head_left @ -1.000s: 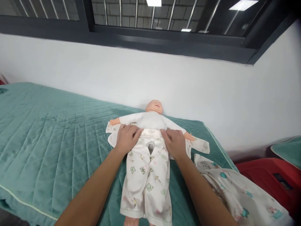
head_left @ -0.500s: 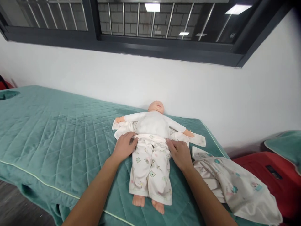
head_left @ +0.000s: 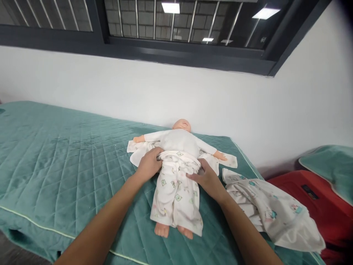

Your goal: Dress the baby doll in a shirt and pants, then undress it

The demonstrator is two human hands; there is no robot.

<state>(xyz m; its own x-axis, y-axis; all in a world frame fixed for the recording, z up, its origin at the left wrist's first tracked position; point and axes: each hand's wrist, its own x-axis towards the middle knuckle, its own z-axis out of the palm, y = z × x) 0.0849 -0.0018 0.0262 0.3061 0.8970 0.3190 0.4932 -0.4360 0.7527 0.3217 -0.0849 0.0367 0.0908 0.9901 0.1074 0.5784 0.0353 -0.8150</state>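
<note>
A baby doll [head_left: 180, 141] in a white long-sleeved top lies on its back, arms spread and head toward the wall. Printed white pants [head_left: 176, 191] cover its legs, with bare feet showing below the hems. My left hand [head_left: 149, 165] is closed on the waistband at the doll's side; its fingertips are partly hidden by the cloth. At the opposite hip is my right hand [head_left: 209, 181], thumb and fingers spread apart, the thumb lying on the front of the pants. Beneath the doll's torso, a light printed garment [head_left: 230, 161] is laid out.
Green quilted cover [head_left: 68, 165] spreads over the bed, which stands against a white wall [head_left: 138, 92] under a dark-framed window [head_left: 179, 57]. A crumpled printed cloth [head_left: 281, 211] lies right of my right arm. Beyond it are a red bag [head_left: 298, 184] and a green cushion [head_left: 331, 165].
The waistband has shifted slightly up the doll's belly and is more bunched. My right hand has loosened from its pinch, its thumb moving down onto the pants' front. The view has turned slightly right.
</note>
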